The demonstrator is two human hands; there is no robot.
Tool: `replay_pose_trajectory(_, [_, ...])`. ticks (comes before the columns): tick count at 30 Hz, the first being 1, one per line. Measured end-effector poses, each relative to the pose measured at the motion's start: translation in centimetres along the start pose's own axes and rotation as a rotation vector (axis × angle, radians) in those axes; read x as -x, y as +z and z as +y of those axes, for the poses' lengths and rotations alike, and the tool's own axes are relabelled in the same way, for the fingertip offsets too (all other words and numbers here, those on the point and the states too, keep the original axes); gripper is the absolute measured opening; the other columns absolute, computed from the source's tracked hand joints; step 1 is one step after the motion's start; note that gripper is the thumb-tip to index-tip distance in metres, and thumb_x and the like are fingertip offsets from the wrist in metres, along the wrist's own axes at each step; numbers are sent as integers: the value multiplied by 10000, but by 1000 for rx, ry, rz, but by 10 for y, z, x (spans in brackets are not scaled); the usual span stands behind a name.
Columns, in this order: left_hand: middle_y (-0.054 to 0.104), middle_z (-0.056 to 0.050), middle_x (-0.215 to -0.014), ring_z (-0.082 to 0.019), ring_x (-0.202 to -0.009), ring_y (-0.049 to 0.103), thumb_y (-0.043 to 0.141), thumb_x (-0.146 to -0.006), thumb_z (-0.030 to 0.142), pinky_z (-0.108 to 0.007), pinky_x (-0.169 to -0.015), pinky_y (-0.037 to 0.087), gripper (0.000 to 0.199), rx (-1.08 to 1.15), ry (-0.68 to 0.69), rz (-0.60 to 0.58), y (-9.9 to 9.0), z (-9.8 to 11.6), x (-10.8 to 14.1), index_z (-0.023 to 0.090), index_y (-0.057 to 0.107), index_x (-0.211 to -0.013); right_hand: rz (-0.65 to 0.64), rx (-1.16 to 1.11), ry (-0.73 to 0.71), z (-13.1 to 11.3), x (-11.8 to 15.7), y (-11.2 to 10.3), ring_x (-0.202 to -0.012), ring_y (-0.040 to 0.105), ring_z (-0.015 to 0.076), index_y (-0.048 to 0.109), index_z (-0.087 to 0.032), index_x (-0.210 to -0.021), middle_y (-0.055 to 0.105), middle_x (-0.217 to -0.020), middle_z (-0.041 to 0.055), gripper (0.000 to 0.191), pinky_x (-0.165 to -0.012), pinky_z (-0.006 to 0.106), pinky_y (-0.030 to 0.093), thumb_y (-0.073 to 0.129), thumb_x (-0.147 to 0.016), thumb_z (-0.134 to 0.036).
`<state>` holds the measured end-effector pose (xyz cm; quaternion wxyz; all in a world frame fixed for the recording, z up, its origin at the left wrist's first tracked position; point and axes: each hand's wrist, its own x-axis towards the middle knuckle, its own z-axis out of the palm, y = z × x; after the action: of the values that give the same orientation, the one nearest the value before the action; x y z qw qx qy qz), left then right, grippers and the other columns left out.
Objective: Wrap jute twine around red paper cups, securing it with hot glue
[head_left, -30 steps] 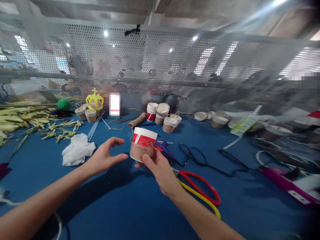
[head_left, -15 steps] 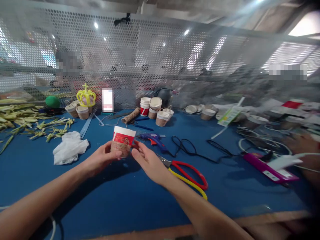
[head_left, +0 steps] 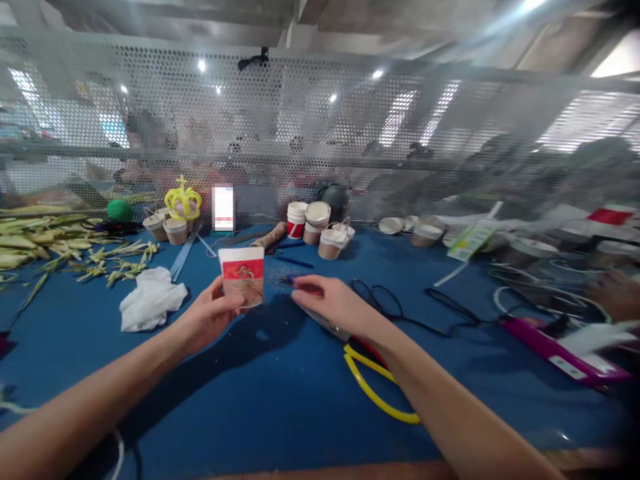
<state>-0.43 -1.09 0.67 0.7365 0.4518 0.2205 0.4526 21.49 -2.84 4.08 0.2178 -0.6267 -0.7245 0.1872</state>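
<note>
A white-and-red paper cup [head_left: 243, 270] is in my left hand [head_left: 213, 312], which grips its lower side with the thumb in front. Brown twine is wound around the lower part of the cup, below a red printed band. To the right of the cup, my right hand [head_left: 333, 303] is apart from it, thumb and forefinger spaced. It hovers over or touches a blue glue gun [head_left: 287, 280], mostly hidden; whether it touches cannot be told. Under my right wrist lie scissors with red and yellow handles [head_left: 373, 393], partly covered by my forearm.
A white crumpled cloth [head_left: 153, 300] lies left, near dried leaf strips [head_left: 37, 240]. At the back are a yellow crown [head_left: 183, 202], a phone [head_left: 223, 208], a twine roll [head_left: 273, 235] and several cups [head_left: 330, 245]. Cables and a purple power strip [head_left: 560, 357] lie right, near another person's hand [head_left: 617, 293].
My right hand has moved away from the cup, rightward over the glue gun. My left hand has lifted and turned the cup slightly. The head view has shifted a little.
</note>
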Motion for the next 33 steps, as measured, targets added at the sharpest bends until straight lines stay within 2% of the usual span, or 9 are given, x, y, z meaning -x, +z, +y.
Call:
replay_pose_trajectory(4, [584, -118, -1100, -246, -1026, 529, 669, -653, 163, -369, -911, 364, 477, -54, -59, -174, 6, -13, 5, 137, 497, -1097, -221, -512, -268, -30, 13, 20, -1024, 537, 186, 452, -144, -1146, 554, -1157, 90, 498, -857, 296, 438, 567, -735, -401])
replay_pose_trajectory(9, [523, -140, -1171, -264, -1061, 496, 705, -624, 248, -411, -922, 349, 686, -430, -61, -163, -6, -13, 3, 166, 376, -1221, -171, -582, -189, -31, 14, 37, -948, 571, 200, 465, -140, -1088, 594, -1069, 92, 471, -819, 335, 454, 619, -698, -355])
replay_pose_trajectory(12, [455, -121, -1215, -244, -1086, 458, 719, -589, 272, -412, -938, 324, 821, -765, 173, -48, -13, -4, 1, 215, 263, -1269, -114, -461, -167, -26, 15, 38, -902, 580, 208, 460, -131, -1105, 595, -1043, 99, 482, -780, 354, 463, 616, -695, -330])
replay_pose_trajectory(15, [509, -93, -1120, -233, -1060, 450, 667, -639, 323, -385, -927, 327, 521, -1054, 361, 2, -10, 7, 4, 176, 455, -1092, -75, -322, -198, -25, 16, 36, -908, 571, 206, 471, -127, -1115, 589, -1052, 97, 489, -789, 349, 454, 624, -677, -282])
replay_pose_trajectory(20, [636, -53, -873, -195, -826, 558, 531, -756, 332, -311, -768, 419, 271, -1147, 117, -237, -6, 10, 8, 126, 587, -924, -63, -178, -210, -22, 15, 44, -1028, 520, 228, 437, -96, -1189, 542, -1160, 135, 610, -880, 366, 401, 638, -659, -320])
replay_pose_trajectory(23, [658, -45, -899, -186, -820, 574, 481, -790, 327, -287, -763, 423, 289, -1050, 16, -270, -9, 7, 6, 122, 601, -954, -95, -154, -192, -20, 15, 40, -1071, 494, 239, 421, -81, -1211, 511, -1201, 157, 669, -887, 367, 399, 626, -664, -407])
replay_pose_trajectory(26, [660, -44, -891, -184, -809, 575, 478, -786, 347, -272, -742, 430, 299, -1035, -14, -254, -12, 9, 5, 116, 610, -923, 33, -108, -154, -15, 11, 17, -1003, 539, 194, 501, -116, -1124, 570, -1126, 117, 485, -838, 303, 428, 515, -759, -436])
replay_pose_trajectory(29, [659, -42, -864, -180, -770, 575, 474, -780, 350, -266, -710, 438, 305, -1091, -48, -275, -11, 13, 4, 111, 609, -912, 172, 166, 80, -2, 2, -8, -892, 583, 175, 541, -145, -1034, 620, -1007, 93, 348, -764, 266, 437, 409, -834, -397])
replay_pose_trajectory(33, [659, -40, -871, -175, -770, 578, 471, -774, 313, -256, -703, 439, 276, -1141, -86, -353, -4, 17, 4, 119, 605, -916, -15, 371, 285, 26, -16, -14, -812, 598, 235, 609, -127, -773, 639, -812, 118, 220, -702, 311, 437, 492, -802, -311])
